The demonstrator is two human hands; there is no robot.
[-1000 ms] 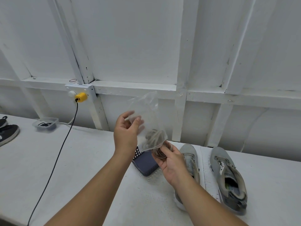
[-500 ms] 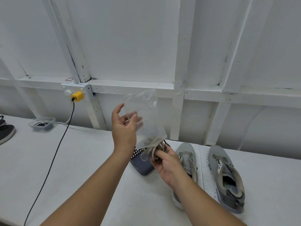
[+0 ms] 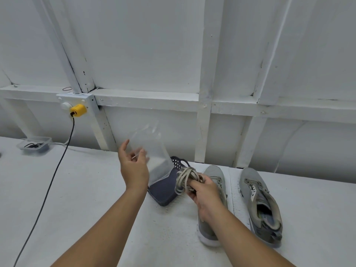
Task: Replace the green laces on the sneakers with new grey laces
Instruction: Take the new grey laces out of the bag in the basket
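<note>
My right hand (image 3: 204,191) grips a coiled bundle of grey laces (image 3: 185,180), now outside the bag, just above the table. My left hand (image 3: 133,164) is raised with thumb and fingers spread; the empty clear plastic bag (image 3: 152,151), blurred, hangs against its fingertips. Two grey sneakers lie side by side on the white table (image 3: 77,189). The left sneaker (image 3: 215,176) is partly hidden under my right forearm. The right sneaker (image 3: 260,205) lies in full view, and I see no laces on it.
A dark blue perforated basket (image 3: 163,191) lies between my hands, behind the bag. A black cable (image 3: 52,182) runs from a yellow plug (image 3: 78,110) on the wall across the table's left side. A clear box (image 3: 34,145) sits at the far left.
My right hand has pulled the lace bundle down and out of the bag. My left hand has spread its fingers, and the bag hangs empty by its fingertips.
</note>
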